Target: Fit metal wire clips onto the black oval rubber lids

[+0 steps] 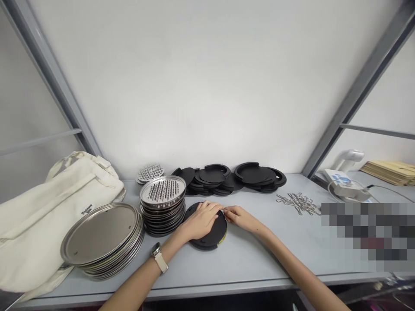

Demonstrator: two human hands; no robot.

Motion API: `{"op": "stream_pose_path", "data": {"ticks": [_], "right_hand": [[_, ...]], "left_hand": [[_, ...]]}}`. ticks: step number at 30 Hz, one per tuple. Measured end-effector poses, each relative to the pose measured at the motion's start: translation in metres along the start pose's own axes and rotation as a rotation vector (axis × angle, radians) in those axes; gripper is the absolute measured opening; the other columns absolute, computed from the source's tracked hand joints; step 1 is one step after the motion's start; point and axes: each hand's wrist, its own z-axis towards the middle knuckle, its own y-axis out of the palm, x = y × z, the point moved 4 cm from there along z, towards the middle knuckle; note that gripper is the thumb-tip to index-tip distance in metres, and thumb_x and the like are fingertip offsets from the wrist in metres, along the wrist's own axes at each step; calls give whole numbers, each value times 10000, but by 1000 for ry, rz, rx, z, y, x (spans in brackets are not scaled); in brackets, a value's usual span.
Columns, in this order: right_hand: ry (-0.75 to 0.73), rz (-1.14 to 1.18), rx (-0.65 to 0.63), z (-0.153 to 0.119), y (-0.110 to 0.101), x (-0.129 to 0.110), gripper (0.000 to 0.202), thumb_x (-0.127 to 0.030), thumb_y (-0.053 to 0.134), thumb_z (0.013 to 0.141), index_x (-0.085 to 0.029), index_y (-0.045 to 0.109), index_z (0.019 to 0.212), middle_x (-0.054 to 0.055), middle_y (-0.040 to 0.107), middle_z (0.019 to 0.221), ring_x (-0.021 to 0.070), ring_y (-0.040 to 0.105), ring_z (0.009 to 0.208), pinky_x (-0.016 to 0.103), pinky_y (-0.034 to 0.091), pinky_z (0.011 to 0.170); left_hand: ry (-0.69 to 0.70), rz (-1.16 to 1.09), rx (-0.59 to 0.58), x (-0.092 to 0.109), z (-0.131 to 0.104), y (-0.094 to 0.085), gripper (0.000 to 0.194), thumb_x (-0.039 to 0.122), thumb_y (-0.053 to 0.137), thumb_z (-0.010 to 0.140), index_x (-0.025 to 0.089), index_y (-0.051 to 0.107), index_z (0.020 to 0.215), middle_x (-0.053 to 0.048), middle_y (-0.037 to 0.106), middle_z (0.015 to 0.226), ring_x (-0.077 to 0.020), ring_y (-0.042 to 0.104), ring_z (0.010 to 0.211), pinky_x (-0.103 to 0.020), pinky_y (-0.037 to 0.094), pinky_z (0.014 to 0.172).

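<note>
A black round disc (212, 236) with a yellowish strip on its lower right edge lies flat on the grey table. My left hand (202, 219) rests on top of it, palm down, its fingers stretched toward the disc's upper right edge. At that same edge, my right hand (239, 217) has its fingertips pinched together; whatever they hold is too small to make out. Just left of the disc rises a stack of round dark trays topped by a silver grater plate (162, 191). A pile of metal hooks (298, 203) lies to the right.
Large silver round trays (100, 233) are stacked at the left beside a cream canvas bag (29, 224). More black discs (212, 175) lie along the wall, with a small perforated disc (150, 172). A white device (345, 183) and brown envelopes (389, 172) sit far right.
</note>
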Motion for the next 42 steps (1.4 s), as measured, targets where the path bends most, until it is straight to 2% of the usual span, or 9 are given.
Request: {"op": "stream_pose_path", "data": {"ticks": [10, 16, 22, 33, 42], "right_hand": [[51, -50, 69, -1, 2, -6, 279, -261, 330, 827, -192, 364, 559, -28, 412, 548, 123, 370, 545, 250, 294, 553], [50, -60, 67, -2, 4, -9, 265, -248, 320, 814, -190, 351, 558, -26, 407, 556, 123, 363, 552, 253, 283, 564], [55, -37, 56, -3, 5, -8, 267, -270, 317, 830, -189, 362, 580, -27, 406, 566, 118, 359, 552, 250, 282, 558], [46, -29, 26, -5, 5, -3, 366, -402, 301, 889, -190, 349, 595, -41, 358, 563, 109, 315, 551, 240, 275, 548], [7, 54, 110, -8, 1, -3, 317, -416, 340, 892, -188, 437, 695, -47, 406, 573, 106, 364, 539, 220, 308, 531]], "left_hand": [[-5, 32, -2, 1, 0, 0, 370, 170, 324, 932, 272, 402, 1280, -43, 496, 1234, -210, 424, 1108, -401, 360, 950], [-5, 42, 4, 1, 0, 0, 397, 172, 331, 940, 301, 367, 1314, -26, 501, 1222, -203, 426, 1094, -386, 364, 939], [-8, 36, -4, 0, 0, 0, 396, 188, 316, 946, 305, 368, 1321, -35, 494, 1227, -217, 421, 1102, -410, 356, 945], [-9, 14, 18, 1, -1, -1, 370, 175, 358, 940, 299, 403, 1286, 4, 518, 1223, -187, 414, 1101, -372, 346, 961], [-19, -24, 32, 1, -2, -3, 309, 181, 361, 942, 257, 464, 1223, -17, 543, 1200, -190, 423, 1107, -372, 338, 971]]}}
